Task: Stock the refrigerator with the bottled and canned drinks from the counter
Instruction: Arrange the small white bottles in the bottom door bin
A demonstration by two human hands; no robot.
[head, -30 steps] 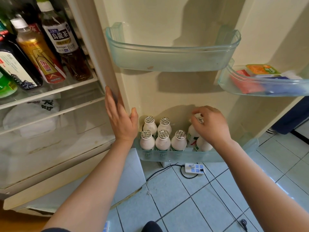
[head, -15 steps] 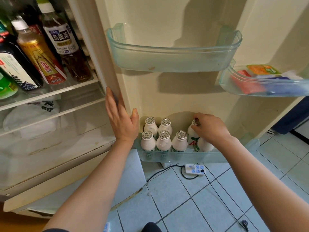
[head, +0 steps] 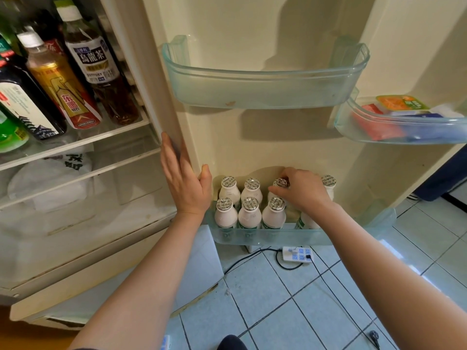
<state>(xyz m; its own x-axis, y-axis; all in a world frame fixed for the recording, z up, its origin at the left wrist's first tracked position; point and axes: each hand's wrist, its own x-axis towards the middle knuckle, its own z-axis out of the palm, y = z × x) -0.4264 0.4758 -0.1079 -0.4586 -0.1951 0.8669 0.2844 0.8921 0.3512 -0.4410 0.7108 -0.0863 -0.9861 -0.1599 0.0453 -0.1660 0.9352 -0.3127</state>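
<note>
White bottle [head: 280, 183] stands upright by the door shelf's [head: 265, 236] rear edge, directly under the right hand [head: 303, 192], whose curled fingers pinch its foil top; the left hand [head: 185, 185] rests flat on the door [head: 278, 137].

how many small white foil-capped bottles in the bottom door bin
8 small white foil-capped bottles: four in back, one in the right hand; four in front, one under that wrist. More may be hidden.
</note>
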